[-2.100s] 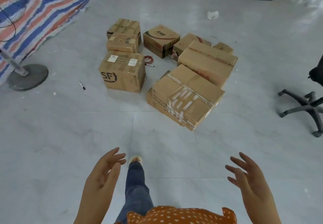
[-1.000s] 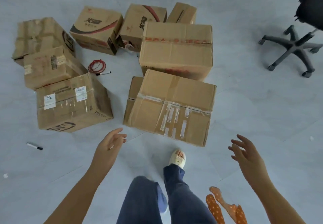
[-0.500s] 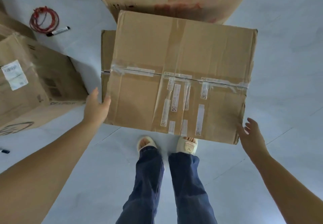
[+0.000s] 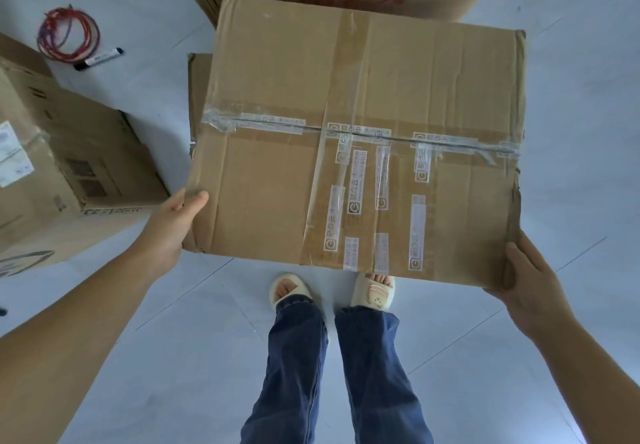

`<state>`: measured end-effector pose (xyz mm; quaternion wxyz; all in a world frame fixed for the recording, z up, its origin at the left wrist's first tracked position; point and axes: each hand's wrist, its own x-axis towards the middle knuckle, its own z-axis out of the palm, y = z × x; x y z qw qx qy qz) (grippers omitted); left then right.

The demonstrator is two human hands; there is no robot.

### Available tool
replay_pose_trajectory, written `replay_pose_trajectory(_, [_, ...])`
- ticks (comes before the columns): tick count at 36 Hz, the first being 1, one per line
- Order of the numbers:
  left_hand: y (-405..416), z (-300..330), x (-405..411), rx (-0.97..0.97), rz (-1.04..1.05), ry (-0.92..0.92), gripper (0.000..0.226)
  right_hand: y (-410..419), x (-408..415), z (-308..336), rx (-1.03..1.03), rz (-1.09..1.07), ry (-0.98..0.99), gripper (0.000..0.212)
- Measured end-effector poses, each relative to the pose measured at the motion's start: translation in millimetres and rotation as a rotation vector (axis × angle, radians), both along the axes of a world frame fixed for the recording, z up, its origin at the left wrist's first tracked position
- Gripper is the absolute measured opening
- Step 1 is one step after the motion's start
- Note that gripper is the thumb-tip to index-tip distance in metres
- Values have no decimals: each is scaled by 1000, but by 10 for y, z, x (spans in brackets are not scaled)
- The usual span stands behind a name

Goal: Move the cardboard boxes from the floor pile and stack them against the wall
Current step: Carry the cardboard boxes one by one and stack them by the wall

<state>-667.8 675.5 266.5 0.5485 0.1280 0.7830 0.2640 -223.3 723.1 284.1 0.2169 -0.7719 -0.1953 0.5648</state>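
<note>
I hold the big taped box (image 4: 360, 138) by its two near corners. My left hand (image 4: 169, 232) grips one corner, thumb on top. My right hand (image 4: 530, 287) grips the other, fingers curled under. The box is over my feet (image 4: 332, 291), near more boxes (image 4: 69, 166) on the floor (image 4: 194, 339).

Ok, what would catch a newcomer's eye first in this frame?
The large taped cardboard box filling the centre, with the left hand and right hand gripping its near corners. Then the person's slippered feet just below it, and the red cable coil upper left on the floor.
</note>
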Motion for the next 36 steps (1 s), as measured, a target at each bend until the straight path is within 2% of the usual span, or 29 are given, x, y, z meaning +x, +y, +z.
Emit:
replay_pose_trajectory(4, [113,460,7,62,65,-75,21,226,119,357,2,30,76,40])
replay_pose_trajectory(9, [82,1108,-87,105,157,-113,18,411,42,937,-6,49,199,56])
replay_pose_trajectory(16, [-423,2168,-269,102,327,-74,18,358,-317,1845,25,159,267,38])
replay_pose_trajectory(24, [-1101,3371,-396,206,494,-18,22,340,-754,2920,145,320,317,41])
replay_pose_trajectory(29, [-1558,3884,-330,273,569,29,34,359,-917,3342,214,442,360,43])
replay_pose_trajectory(36, [-2083,4300,45,363,708,84,34,552,-1099,3700,245,579,434,41])
